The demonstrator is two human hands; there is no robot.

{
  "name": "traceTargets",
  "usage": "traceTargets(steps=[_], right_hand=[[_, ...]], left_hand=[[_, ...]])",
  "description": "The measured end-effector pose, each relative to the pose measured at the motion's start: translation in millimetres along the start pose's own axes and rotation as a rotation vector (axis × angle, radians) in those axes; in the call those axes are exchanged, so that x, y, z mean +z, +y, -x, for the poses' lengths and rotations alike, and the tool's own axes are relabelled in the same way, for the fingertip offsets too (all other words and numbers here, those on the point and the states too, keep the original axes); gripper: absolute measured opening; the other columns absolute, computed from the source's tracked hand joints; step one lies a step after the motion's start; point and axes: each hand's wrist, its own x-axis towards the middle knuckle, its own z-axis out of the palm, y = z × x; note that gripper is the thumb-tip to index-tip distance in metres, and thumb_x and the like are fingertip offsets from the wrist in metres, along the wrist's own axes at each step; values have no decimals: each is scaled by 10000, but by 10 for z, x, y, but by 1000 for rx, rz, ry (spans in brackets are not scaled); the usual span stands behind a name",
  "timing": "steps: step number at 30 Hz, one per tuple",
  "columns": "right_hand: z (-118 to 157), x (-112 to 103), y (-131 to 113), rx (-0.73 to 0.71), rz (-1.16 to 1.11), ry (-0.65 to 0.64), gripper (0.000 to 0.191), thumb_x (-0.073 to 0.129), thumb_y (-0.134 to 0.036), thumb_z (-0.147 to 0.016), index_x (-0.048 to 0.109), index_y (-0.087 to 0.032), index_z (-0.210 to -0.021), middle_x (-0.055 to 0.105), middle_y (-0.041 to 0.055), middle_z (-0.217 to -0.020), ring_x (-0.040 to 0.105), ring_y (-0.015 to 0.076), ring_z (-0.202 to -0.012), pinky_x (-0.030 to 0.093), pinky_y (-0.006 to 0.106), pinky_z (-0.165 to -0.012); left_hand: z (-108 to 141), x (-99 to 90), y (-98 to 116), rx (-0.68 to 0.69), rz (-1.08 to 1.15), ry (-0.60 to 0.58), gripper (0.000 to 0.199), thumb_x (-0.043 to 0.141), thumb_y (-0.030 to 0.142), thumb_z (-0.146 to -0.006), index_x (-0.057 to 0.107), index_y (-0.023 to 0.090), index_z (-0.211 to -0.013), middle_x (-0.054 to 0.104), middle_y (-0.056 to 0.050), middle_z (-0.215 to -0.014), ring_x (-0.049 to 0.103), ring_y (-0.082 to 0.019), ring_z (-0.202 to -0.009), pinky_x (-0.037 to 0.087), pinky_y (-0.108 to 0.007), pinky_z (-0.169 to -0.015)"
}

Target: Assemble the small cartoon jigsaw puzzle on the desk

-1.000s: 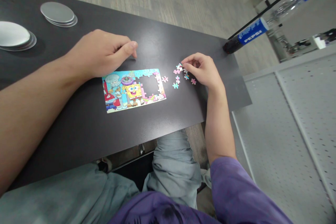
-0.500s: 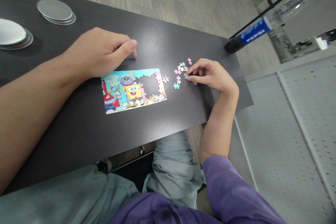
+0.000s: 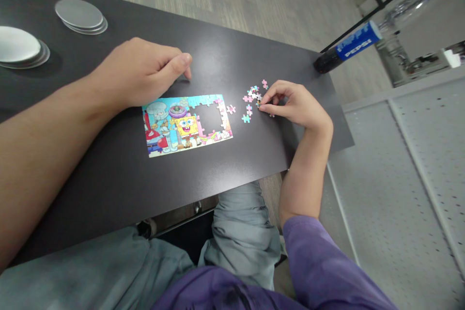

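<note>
A colourful cartoon jigsaw puzzle lies flat on the dark table, with a gap in its right half. Beside its right edge is a loose pink piece. Several small loose pieces are scattered further right. My right hand rests at that pile, thumb and forefinger pinched on a small puzzle piece. Just above the puzzle's upper left corner, my left hand rests on the table with its fingers curled in; nothing shows in it.
A Pepsi bottle with a blue cap stands at the table's far right corner. Two stacks of thin silver discs, one upper and one lower, lie at the left. The table's near edge runs above my legs.
The whole view has shifted slightly, moving the scene a little to the right. My right thumb and forefinger have drawn slightly closer at the pile. My left hand has stayed put.
</note>
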Motion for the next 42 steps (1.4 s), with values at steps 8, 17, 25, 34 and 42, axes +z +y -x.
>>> traceTargets(steps=[8, 17, 25, 34, 42], right_hand=[[33, -11, 14, 20, 8, 50, 233, 1108, -473, -936, 938, -331, -1008, 817, 49, -1016, 726, 257, -798, 580, 518, -840], [29, -19, -35, -18, 16, -15, 306, 1116, -569, -966, 921, -334, -958, 849, 80, -1065, 721, 304, -947, 594, 518, -913], [47, -23, 28, 8, 53, 17, 278, 1148, -478, -930, 917, -337, -996, 836, 74, -1038, 659, 297, -911, 544, 500, -871], [55, 16, -174, 23, -90, -44, 377, 1135, -594, -949, 863, -335, -924, 849, 52, -979, 699, 298, -905, 602, 547, -922], [-166, 292, -604, -104, -170, -24, 352, 1110, -609, -986, 890, -334, -996, 897, 45, -1047, 722, 281, -911, 615, 520, -936]], left_hand=[[-16, 24, -58, 42, 58, 18, 803, 319, 925, -1162, 907, 382, -1091, 824, -27, -895, 644, -301, -769, 422, -502, -801], [-23, 39, -95, 60, 90, 40, 815, 340, 967, -1162, 929, 411, -1071, 832, -34, -868, 658, -327, -781, 446, -526, -830], [-17, 31, -91, 38, 74, 31, 882, 302, 1001, -1159, 949, 404, -1109, 839, -50, -901, 648, -329, -784, 450, -529, -849], [-3, 27, -73, 51, 61, 41, 821, 329, 917, -1191, 929, 362, -1108, 830, -42, -902, 627, -290, -733, 416, -497, -792], [-31, 48, -102, 94, 110, 56, 804, 353, 953, -1184, 910, 388, -1049, 870, -35, -909, 667, -303, -746, 438, -511, -793]])
